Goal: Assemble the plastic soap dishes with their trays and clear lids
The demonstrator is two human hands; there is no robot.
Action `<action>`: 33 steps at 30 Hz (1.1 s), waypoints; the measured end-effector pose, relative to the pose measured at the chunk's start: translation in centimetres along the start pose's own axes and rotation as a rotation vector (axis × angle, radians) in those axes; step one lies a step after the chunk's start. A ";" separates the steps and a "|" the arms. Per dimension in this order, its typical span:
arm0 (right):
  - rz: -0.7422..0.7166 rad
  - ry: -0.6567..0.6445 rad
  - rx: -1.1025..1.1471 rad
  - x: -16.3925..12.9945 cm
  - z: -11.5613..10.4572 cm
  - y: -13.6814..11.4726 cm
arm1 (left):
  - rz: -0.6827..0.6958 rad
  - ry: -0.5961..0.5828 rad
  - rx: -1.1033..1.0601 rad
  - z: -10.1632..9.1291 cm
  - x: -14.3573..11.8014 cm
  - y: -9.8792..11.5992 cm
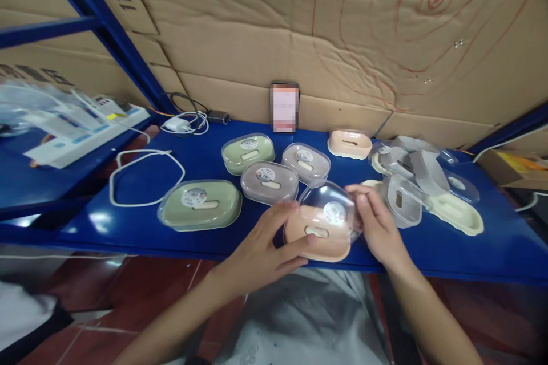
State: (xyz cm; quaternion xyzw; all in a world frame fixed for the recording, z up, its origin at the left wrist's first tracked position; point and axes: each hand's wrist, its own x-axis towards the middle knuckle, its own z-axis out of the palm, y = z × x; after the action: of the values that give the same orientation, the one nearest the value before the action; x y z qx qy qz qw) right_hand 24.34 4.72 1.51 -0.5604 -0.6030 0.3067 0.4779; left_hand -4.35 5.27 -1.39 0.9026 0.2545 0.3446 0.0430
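a wall of flattened cardboard [299, 23] closes the far side, scrawled with red lines at the right; in front of it runs the blue desk [141, 182], with a blue shelf post [111, 28] slanting up at the far left; a heap of loose grey and cream box parts [423, 182] lies at the right, clear lids and bases mixed; closed boxes stand in a cluster left of centre: a large green box [201, 204] nearest, a second green box [248, 153] farther back, a mauve box [269, 181] and a pale grey box [305, 162] between, a lidless peach base [350, 144] far right of them; a white cable loop [145, 177] lies at the left; at the near edge, centre, sits the peach soap box [319, 234], its clear lid [329, 208] tilted up and not yet seated; the left hand [261, 251] is clamped on the box's left end, thumb across the base; the right hand [379, 225] grips the lid's right rim with its fingertips; to do this well, i judge, keep the base pinned flat, line the lid's oval up with the rim all round, then press evenly rather than at one corner; a small charger [175, 124] rests far left.
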 end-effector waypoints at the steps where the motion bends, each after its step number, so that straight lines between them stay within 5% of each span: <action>1: -0.039 0.008 -0.059 -0.3 0.7 0.0 | 0.017 -0.028 0.008 0.1 0.1 -0.1; 5: -0.243 0.059 -0.341 -1.0 1.7 -0.1 | 0.056 -0.171 0.068 -0.1 0.8 -0.2; 11: -0.446 -0.268 -0.671 -2.4 -0.8 1.3 | 0.034 -0.179 0.056 -0.4 1.2 -0.1; 21: -0.520 -0.366 -0.453 -2.8 -1.7 3.0 | 0.043 -0.217 -0.009 -0.4 1.0 -0.2; 33: -0.542 -0.430 -0.566 -2.8 -0.8 1.8 | -0.049 -0.169 -0.063 0.0 1.1 -0.4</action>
State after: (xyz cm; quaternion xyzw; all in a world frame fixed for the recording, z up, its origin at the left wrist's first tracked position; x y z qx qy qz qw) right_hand 25.53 2.21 -0.48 -0.4144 -0.8739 0.1028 0.2323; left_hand -3.88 6.15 -0.82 0.9200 0.2611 0.2741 0.1011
